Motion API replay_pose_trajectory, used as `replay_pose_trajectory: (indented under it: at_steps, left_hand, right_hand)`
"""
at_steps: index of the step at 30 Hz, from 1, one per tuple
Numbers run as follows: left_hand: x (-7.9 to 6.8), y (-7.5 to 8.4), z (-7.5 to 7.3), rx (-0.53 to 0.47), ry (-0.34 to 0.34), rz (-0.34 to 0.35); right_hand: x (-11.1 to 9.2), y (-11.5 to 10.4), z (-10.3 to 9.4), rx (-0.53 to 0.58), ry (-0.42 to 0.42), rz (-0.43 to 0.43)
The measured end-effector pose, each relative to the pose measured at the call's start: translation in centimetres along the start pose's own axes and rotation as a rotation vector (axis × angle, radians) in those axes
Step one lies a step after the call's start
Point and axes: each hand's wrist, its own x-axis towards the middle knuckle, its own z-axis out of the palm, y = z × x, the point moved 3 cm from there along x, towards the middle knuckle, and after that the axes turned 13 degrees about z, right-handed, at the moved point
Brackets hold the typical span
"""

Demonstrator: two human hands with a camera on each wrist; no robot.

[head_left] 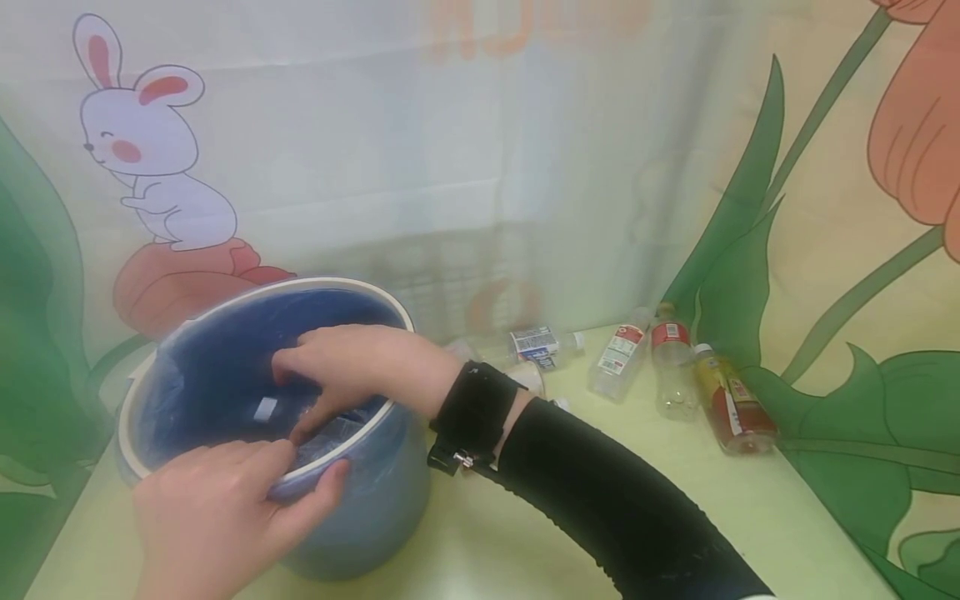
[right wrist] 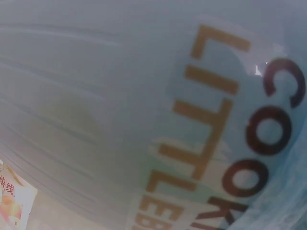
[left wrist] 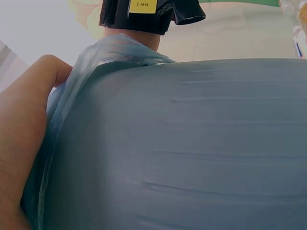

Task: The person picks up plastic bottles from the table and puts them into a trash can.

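Note:
A blue trash bin (head_left: 375,517) with a cream rim ring (head_left: 341,283) leans toward me on the table. A thin translucent blue bag (head_left: 167,396) lines its inside. My left hand (head_left: 217,500) grips the near rim, thumb on the outer wall and fingers over the edge. In the left wrist view the bag (left wrist: 120,50) bunches over the rim beside that thumb. My right hand (head_left: 348,362) reaches inside the mouth, fingers spread, with a fingertip low by the near inner wall. The right wrist view shows only the bin's lettered outer wall (right wrist: 120,124) and some bag film (right wrist: 288,201).
Several plastic bottles lie right of the bin: one with a blue-white label (head_left: 534,343), one red-white (head_left: 621,354), one red (head_left: 675,371), and one holding amber liquid (head_left: 738,408). A printed cloth (head_left: 487,167) hangs behind the pale green table (head_left: 540,517).

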Motion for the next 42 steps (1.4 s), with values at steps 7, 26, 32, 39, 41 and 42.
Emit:
replay_pose_trajectory:
  at_steps: [7,26,32,39,41,42]
  left_hand:
    - [0.1,0.0,-0.1,-0.005,-0.007,0.005]
    - [0.0,-0.2,-0.1,-0.007,-0.030,-0.001]
    - [-0.1,-0.2,-0.2,0.002,-0.015,0.006]
    - [0.1,-0.1,-0.2,0.007,0.009,0.013]
    - [0.1,0.0,-0.2,0.009,0.013,0.012]
    - [0.2,0.0,-0.3,0.011,0.018,0.013]
  right_hand:
    - [0.1,0.1,0.2,-0.011,0.016,-0.007]
    - [0.1,0.3,-0.1,0.001,0.096,-0.053]
    - [-0.2,0.4,-0.4,0.072,0.176,-0.100]
    - [-1.1,0.9,-1.5,0.226,0.376,-0.176]
    - [-1.5,1.1,-1.9,0.271,0.440,-0.205]
    - [-1.7,1.2,-2.0,0.298,0.475,-0.223]
